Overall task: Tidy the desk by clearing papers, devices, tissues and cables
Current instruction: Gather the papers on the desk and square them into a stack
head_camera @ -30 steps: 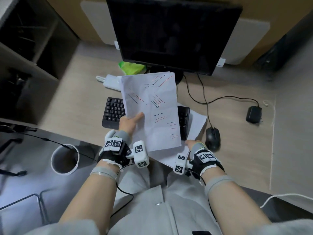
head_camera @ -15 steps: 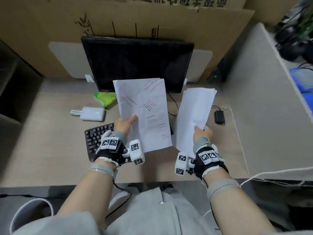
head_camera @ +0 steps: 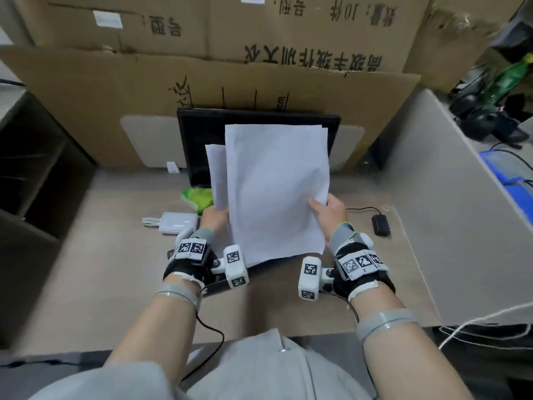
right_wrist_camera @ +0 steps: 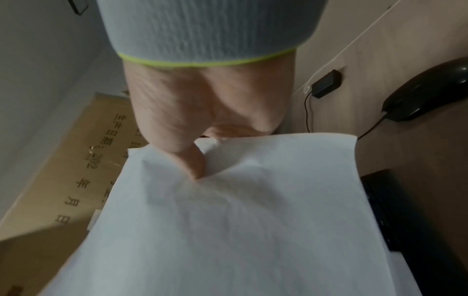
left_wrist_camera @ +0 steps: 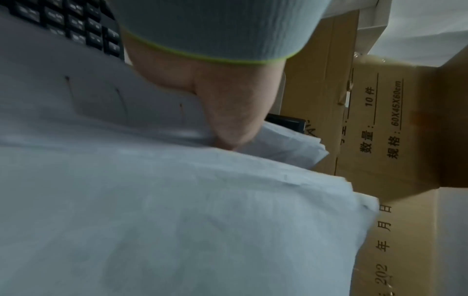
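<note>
Both hands are up over the desk (head_camera: 101, 255) in front of the monitor (head_camera: 199, 145), the right hand (head_camera: 331, 212) pinching the bigger stack of papers (head_camera: 274, 192) at its right edge, thumb on top, and the left hand (head_camera: 215, 216) gripping a smaller sheet (head_camera: 216, 171) tucked behind it. To do this well I'd slide the two together until the edges line up, then tap the bottom edge on the desk to square them. The grip should be loose enough not to crease the pages.
</note>
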